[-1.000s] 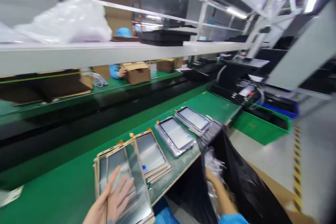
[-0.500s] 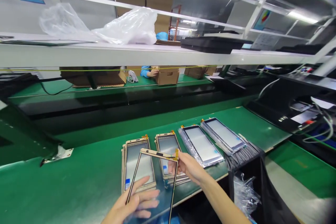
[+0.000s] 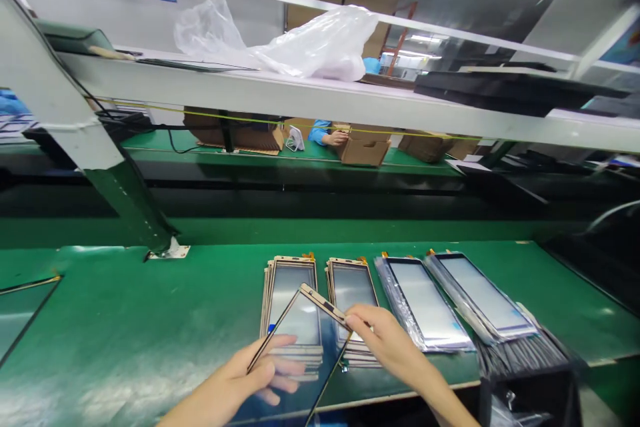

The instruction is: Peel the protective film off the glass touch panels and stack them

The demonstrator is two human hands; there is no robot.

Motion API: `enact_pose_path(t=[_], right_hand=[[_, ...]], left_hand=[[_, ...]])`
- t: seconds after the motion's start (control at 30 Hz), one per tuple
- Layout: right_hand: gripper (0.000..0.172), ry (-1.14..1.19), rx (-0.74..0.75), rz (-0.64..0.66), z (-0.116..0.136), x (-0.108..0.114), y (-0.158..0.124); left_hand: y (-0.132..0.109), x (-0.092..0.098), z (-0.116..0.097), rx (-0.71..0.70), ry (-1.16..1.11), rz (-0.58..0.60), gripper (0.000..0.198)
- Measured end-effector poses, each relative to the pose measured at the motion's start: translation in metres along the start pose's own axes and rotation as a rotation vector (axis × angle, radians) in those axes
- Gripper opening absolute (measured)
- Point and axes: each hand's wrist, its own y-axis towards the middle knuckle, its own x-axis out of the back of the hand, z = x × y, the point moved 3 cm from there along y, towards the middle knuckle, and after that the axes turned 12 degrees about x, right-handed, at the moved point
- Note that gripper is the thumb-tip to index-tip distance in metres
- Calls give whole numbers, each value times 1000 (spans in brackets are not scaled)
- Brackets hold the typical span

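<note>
A clear touch screen panel with a thin black-and-tan border is held tilted above the bench's front edge. My left hand grips its left edge, with fingers showing through the glass. At its upper right corner, my right hand pinches the border between thumb and fingers. Behind the panel lie two stacks of similar panels, a left stack and a right stack; the held one partly covers both. To their right sit two stacks of screens in clear plastic, a nearer stack and a farther one.
Another panel shows at the left edge of the green bench. A black bin stands at lower right. A post rises on the left. Overhead, a shelf carries plastic bags. Across, a co-worker's hand touches a carton.
My view has swung left, so the bench items appear farther right. The held panel has turned clockwise, its top edge sloping down more steeply to the right. Both hands keep hold of it.
</note>
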Motion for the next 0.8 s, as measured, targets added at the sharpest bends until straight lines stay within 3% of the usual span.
enact_pose_path(t=[0.1,0.3,0.43,0.57,0.67,0.8], right_hand=[[16,-115,150,25,22,7,16],[21,-307,550,177,61,1,40],[24,-406,653,236,65,2,43],[21,-403,668,251,64,4,42],[20,-432,696,193,62,5,40],[19,-492,838,-20,62,5,31]], left_hand=[[-8,3,-4,49,117,30,46],[-18,-6,-13,85,184,-43,37],[-22,-11,-14,51,128,-158,32],[-22,-11,-12,55,110,-106,36],[-21,-8,-12,78,109,-13,38],[-18,0,-14,93,52,87,43]])
